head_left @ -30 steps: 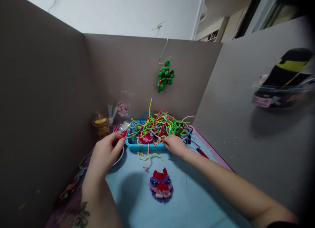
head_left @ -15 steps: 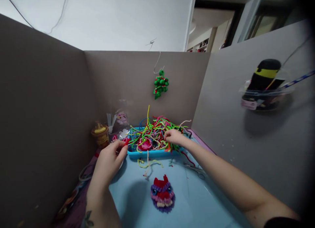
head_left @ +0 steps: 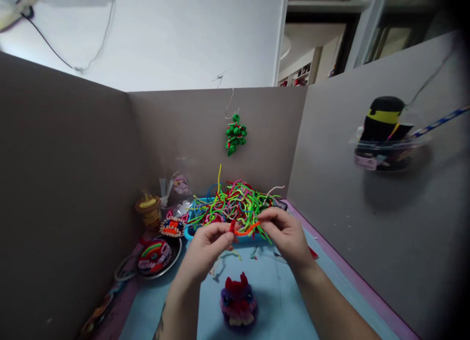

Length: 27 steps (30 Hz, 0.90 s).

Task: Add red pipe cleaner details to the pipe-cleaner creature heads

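Observation:
Both my hands are raised above the blue mat (head_left: pixel 282 301), pinching one orange-red pipe cleaner (head_left: pixel 246 229) between them. My left hand (head_left: pixel 206 247) grips its left end with closed fingers. My right hand (head_left: pixel 283 233) grips the right end, fingers closed too. Just behind them a blue tray (head_left: pixel 189 232) holds a heap of coloured pipe cleaners (head_left: pixel 235 203). Below my hands a red and purple pipe-cleaner owl figure (head_left: pixel 238 302) sits on the mat.
A round plate (head_left: pixel 156 257) with a colourful craft piece lies at the left, another small figure (head_left: pixel 172 226) behind it, and a yellow-lidded jar (head_left: pixel 148 210) by the wall. A green ornament (head_left: pixel 235 136) hangs on the back panel. A clear bowl (head_left: pixel 385 151) sticks out from the right panel.
My left hand left the tray's left corner and my right hand came out of the heap with an orange-red pipe cleaner. Both hands met in front of the tray.

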Each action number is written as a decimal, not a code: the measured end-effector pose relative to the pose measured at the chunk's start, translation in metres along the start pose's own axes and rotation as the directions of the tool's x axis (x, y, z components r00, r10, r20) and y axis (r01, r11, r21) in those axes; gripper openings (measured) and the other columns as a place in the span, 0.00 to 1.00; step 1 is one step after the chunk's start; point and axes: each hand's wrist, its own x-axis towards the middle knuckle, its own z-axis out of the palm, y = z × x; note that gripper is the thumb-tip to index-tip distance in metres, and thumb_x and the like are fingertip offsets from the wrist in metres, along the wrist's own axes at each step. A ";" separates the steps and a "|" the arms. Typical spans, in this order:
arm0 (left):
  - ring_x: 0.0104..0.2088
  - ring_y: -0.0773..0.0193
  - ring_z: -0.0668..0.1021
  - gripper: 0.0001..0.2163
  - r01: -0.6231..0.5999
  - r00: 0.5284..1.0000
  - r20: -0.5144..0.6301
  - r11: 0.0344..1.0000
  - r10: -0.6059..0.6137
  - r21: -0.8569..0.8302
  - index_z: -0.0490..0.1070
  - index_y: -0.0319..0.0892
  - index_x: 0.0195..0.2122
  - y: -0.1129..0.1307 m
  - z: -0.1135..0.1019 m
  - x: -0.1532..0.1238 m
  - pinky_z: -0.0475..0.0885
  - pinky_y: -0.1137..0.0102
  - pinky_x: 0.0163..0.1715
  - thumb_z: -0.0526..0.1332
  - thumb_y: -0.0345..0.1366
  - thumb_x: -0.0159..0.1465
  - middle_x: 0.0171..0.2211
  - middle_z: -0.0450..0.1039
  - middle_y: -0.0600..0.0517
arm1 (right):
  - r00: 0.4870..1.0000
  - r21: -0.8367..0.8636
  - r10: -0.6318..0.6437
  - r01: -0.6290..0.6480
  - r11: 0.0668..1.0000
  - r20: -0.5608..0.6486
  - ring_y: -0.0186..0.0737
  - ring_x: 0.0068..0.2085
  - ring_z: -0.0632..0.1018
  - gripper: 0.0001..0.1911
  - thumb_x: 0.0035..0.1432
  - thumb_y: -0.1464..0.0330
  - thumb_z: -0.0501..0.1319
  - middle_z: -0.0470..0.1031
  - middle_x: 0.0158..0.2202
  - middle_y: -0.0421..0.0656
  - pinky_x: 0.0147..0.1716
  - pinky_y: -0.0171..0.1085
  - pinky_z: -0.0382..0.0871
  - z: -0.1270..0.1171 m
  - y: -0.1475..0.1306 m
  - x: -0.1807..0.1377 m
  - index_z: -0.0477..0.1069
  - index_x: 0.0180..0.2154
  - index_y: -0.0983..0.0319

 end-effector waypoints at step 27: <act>0.22 0.68 0.68 0.12 0.083 0.927 -0.374 0.992 -0.041 0.097 0.75 0.39 0.27 -0.038 0.045 0.024 0.62 0.73 0.23 0.63 0.44 0.53 0.21 0.70 0.54 | 0.970 -0.406 -0.154 0.220 0.887 0.189 0.42 0.38 0.74 0.07 0.61 0.74 0.54 0.73 0.34 0.45 0.40 0.39 0.68 0.010 0.022 -0.013 0.70 0.37 0.60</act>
